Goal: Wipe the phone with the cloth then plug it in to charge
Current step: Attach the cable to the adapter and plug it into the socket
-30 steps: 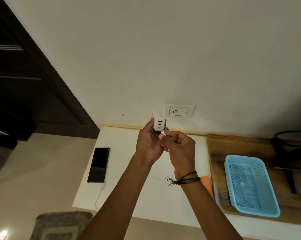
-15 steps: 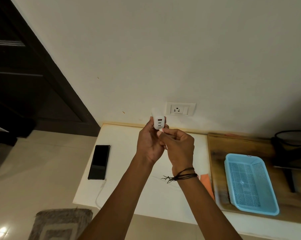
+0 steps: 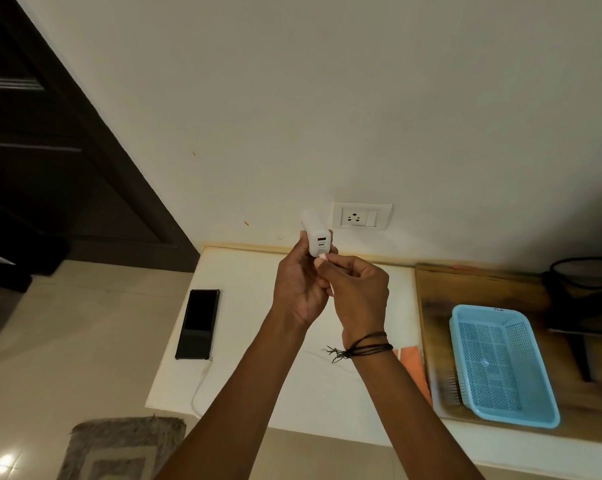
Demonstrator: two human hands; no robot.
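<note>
My left hand [image 3: 298, 289] holds a white charger block [image 3: 316, 239] upright in front of the wall, its ports facing me. My right hand [image 3: 356, 292] pinches the white cable's plug [image 3: 324, 258] against the block's lower port. The black phone [image 3: 198, 323] lies screen up at the left of the white table [image 3: 244, 282], with the white cable [image 3: 199, 386] running from its near end. The wall socket [image 3: 360, 216] sits just right of the block. An orange cloth [image 3: 414, 365] lies on the table, partly hidden by my right forearm.
A light blue plastic basket [image 3: 500, 365] rests on a wooden board [image 3: 479, 289] at the right. Dark objects and a black cord [image 3: 583, 271] sit at the far right. A dark door [image 3: 33, 133] stands at the left, and a grey mat [image 3: 119, 445] lies on the floor.
Both hands have stayed together at the charger block, and the plug in my right hand has closed in on the block's lower port. The phone has not moved.
</note>
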